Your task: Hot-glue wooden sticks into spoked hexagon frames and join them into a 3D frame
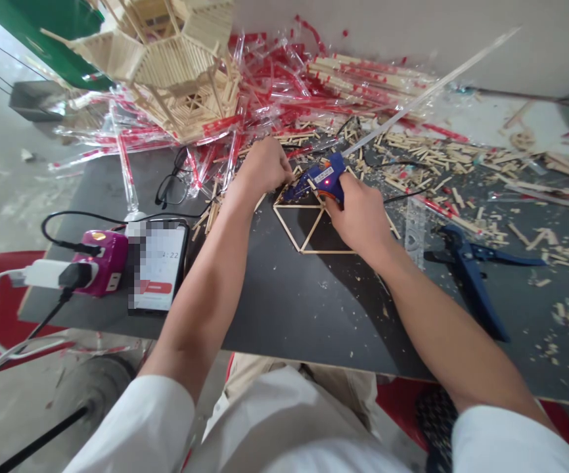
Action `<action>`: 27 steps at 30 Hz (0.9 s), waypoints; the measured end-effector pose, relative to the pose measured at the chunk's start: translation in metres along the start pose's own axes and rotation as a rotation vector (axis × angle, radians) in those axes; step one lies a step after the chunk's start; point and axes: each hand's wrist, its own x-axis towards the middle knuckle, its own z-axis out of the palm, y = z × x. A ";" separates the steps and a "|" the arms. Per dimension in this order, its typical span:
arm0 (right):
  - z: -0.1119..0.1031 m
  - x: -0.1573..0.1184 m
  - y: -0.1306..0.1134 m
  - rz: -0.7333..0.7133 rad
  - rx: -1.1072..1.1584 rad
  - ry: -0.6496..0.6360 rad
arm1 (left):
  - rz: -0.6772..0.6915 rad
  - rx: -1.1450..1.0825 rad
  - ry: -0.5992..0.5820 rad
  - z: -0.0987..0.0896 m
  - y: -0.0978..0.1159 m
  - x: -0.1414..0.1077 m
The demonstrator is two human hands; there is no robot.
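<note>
My right hand (358, 210) is wrapped round a blue hot glue gun (326, 177) with a small red light on its side. A long clear glue stick (427, 92) sticks out of its back, up and to the right. The nozzle end points left, toward the fingertips of my left hand (267, 167). Those fingers are pinched together at the far left part of a frame of thin wooden sticks (288, 228); what lies between them is too small to make out. The stick frame rests on the dark table, partly hidden under my right hand.
A stick-built model (166, 72) stands at the back left. Red and clear wrappers (274, 79) and cut stick pieces (412, 151) litter the far side. Blue cutters (472, 276) and a clear ruler (415, 233) lie right; a phone (161, 263), power adapter (104, 259) and glasses (172, 187) lie left.
</note>
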 end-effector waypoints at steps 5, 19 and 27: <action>0.000 0.001 -0.001 0.032 -0.015 -0.020 | -0.009 -0.002 -0.013 -0.001 0.002 -0.003; 0.004 0.000 0.004 -0.011 -0.003 0.055 | -0.029 -0.027 -0.018 0.001 -0.001 -0.002; -0.002 -0.001 0.001 0.017 -0.045 0.039 | -0.018 -0.047 -0.021 0.001 -0.002 -0.001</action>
